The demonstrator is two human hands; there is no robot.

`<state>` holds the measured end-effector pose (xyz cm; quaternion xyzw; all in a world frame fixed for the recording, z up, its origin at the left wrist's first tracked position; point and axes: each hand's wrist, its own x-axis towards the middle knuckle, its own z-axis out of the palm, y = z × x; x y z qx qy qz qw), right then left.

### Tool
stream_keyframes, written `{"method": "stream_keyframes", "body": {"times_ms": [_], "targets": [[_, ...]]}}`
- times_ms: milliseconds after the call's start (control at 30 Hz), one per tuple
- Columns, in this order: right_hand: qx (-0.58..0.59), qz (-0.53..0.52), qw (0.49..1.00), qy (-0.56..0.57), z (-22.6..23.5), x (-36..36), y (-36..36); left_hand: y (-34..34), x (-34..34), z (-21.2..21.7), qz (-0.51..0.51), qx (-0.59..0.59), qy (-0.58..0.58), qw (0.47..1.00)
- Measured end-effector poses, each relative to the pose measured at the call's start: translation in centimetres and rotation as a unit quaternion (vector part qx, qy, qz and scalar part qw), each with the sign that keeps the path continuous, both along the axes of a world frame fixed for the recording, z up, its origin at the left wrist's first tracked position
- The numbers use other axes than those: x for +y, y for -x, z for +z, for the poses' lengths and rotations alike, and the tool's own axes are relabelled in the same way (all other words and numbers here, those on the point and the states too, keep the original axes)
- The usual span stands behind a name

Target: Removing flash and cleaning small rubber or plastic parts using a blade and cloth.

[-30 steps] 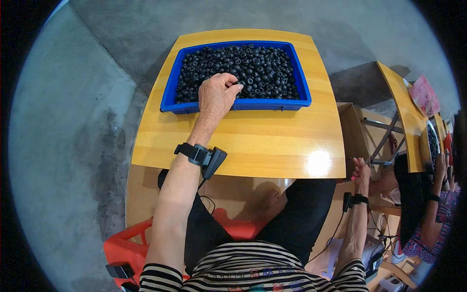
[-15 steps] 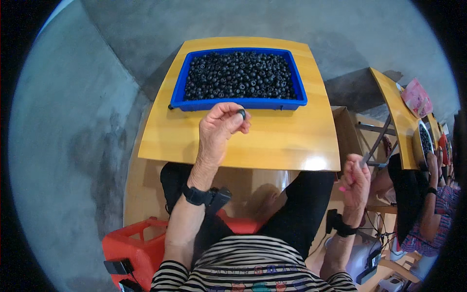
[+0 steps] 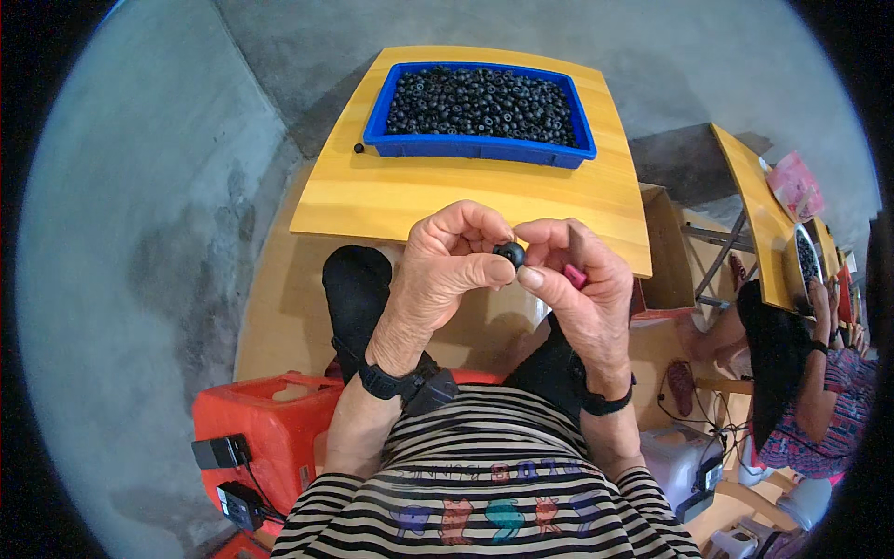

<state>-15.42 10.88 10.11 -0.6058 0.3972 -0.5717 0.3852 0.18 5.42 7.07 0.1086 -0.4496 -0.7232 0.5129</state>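
Observation:
Above my lap, just off the table's near edge, both hands meet. My left hand (image 3: 440, 261) pinches a small round black part (image 3: 509, 253) with a hollow in its face between thumb and fingertips. Close against its right side are the thumb and forefinger of my right hand (image 3: 583, 289). A small pink object (image 3: 575, 276) is tucked in the right hand's curled fingers; most of it is hidden. Beyond the hands, a blue tray (image 3: 475, 147) heaped with similar black parts (image 3: 480, 104) stands on the yellow table (image 3: 447, 191).
One loose black part (image 3: 358, 148) lies beside the tray's left corner. A red plastic stool (image 3: 256, 419) is at my left, a cardboard box (image 3: 663, 247) right of the table. Farther right, a person (image 3: 824, 401) works at another table (image 3: 745, 214). A grey wall rises behind.
My right hand has come in from the far right to meet the left. The left hand has moved right and nearer me with the black part. The view has shifted, showing the tray higher.

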Motion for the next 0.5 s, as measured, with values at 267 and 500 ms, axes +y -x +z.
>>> {"method": "stream_keyframes", "body": {"times_ms": [267, 500], "targets": [[0.003, -0.038, 0.999, 0.039, 0.5, 1.9, -0.2, 0.5, 2.4, 1.0, -0.032, 0.03, -0.03, 0.999], [0.008, -0.056, 0.993, 0.106, 0.8, 2.2, 0.2, 1.3, 4.2, 1.6, -0.04, 0.074, -0.087, 0.993]]}}
